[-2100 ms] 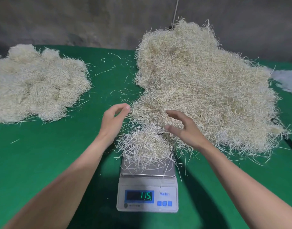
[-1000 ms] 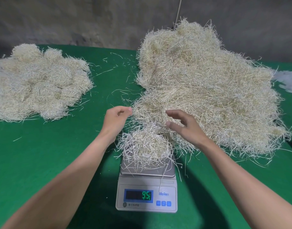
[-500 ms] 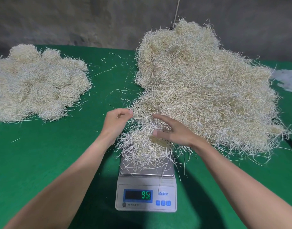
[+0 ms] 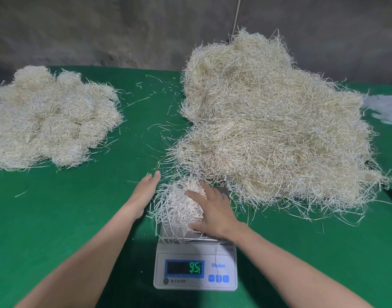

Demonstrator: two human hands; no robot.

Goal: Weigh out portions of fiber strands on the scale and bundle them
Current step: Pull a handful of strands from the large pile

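Fiber strands, pale straw-coloured and cut short, sit as a small tangled clump [image 4: 177, 210] on the steel pan of a white digital scale [image 4: 226, 254], which stands on the green felt-covered desk [image 4: 57, 218] right in front of the person. The scale's blue-framed display [image 4: 184, 268] shows green digits reading 9.5, followed by a smaller last digit I cannot make out.

Both bare hands are at the clump. The right hand [image 4: 215, 214] lies over its right side with fingers spread and nearly straight, the thumb at the near edge of the clump and the fingertips reaching over its far top. It rests against the strands rather than closing round them. The left hand [image 4: 146, 194] stands on edge just beside the clump's left side, palm turned inward, fingers straight and together, holding nothing. A few stray strand ends brush it.

Just behind the scale and spreading to the right is a big loose heap of the same strands [image 4: 268, 130], its near fringe reaching the scale's pan. Well apart on the left of the desk lies a lower mound of rounded fiber tufts [image 4: 50, 118]. Single loose strands are scattered on the felt between the two. Something whitish [image 4: 386, 107] lies at the desk's far right edge, too blurred to identify. A rough grey wall [image 4: 101, 30] stands behind.
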